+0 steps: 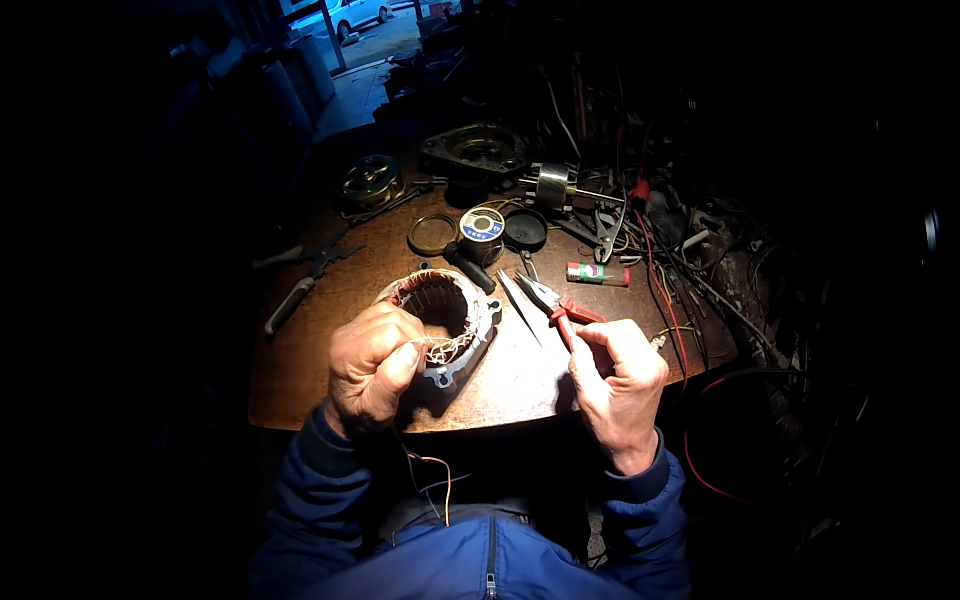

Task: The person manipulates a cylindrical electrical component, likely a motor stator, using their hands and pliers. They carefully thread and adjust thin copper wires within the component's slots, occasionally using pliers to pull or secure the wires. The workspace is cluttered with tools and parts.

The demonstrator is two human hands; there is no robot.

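At the table's near edge stands a motor stator (474, 352), a dark ring-shaped housing with copper windings round its opening. My left hand (375, 365) is closed at its near left side, with thumb and fingers pinching a thin wire (440, 348) that loops over the rim with other loose strands. My right hand (622, 385) is wrapped round red-handled pliers (562, 313), held to the right of the stator with the jaws pointing away and to the left. A slim pointed metal tool (517, 303), like tweezers, lies beside the pliers' jaws. Dark and orange leads (445, 480) hang below my left hand.
Behind the stator are a wire spool (482, 232), a brass-coloured ring (432, 235) and a round black cap (525, 230). A rotor (556, 186) lies farther back. Pliers (305, 280) rest at left. A red-and-green cylinder (597, 273) and tangled cables (690, 270) lie at right.
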